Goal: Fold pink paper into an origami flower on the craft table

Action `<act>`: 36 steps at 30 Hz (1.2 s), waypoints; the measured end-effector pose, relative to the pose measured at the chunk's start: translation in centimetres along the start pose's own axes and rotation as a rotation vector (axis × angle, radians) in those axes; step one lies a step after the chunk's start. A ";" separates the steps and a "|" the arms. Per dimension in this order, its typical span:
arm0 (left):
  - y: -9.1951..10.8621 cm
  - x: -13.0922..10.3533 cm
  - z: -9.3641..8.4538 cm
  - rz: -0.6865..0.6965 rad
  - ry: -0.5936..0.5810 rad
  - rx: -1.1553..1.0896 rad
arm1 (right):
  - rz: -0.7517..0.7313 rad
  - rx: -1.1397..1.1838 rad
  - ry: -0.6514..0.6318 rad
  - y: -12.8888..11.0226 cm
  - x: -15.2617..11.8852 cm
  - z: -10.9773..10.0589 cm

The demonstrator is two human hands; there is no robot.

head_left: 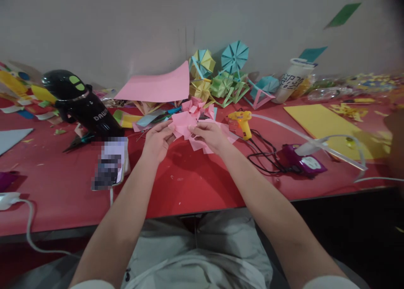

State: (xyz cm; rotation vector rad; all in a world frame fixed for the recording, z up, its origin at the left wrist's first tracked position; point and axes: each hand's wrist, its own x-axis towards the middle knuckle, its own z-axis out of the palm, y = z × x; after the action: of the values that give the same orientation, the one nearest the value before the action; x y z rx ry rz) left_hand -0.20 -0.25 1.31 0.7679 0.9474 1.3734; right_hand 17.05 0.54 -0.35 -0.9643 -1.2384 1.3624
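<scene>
A small pink paper piece (184,124) is pinched between my two hands over the red table (189,188). My left hand (158,140) grips its left side, fingers closed. On its lower right side, my right hand (210,134) has thumb and fingertips pressed together. Pink paper squares (202,145) lie spread under and beside my right hand. Just behind the held piece sit folded pink paper shapes (195,106). A yellow glue gun (242,122) rests on the table to the right of my right hand.
A phone (111,162) and a black bottle (90,108) stand at left. Folded paper umbrellas (235,56) and a large pink sheet (158,84) are at the back. A white cup (292,80), yellow sheets (328,129), a purple device (304,160) and black cables (263,154) are at right.
</scene>
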 end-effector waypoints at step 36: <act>-0.2 0.4 -0.6 0.104 0.052 0.179 | -0.090 -0.060 0.148 -0.2 0.1 -0.2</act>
State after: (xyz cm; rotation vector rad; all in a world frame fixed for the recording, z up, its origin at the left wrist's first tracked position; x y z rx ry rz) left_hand -0.63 0.07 0.84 0.9305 1.0946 1.4169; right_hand 17.30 0.67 -0.23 -1.0200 -1.2016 1.1691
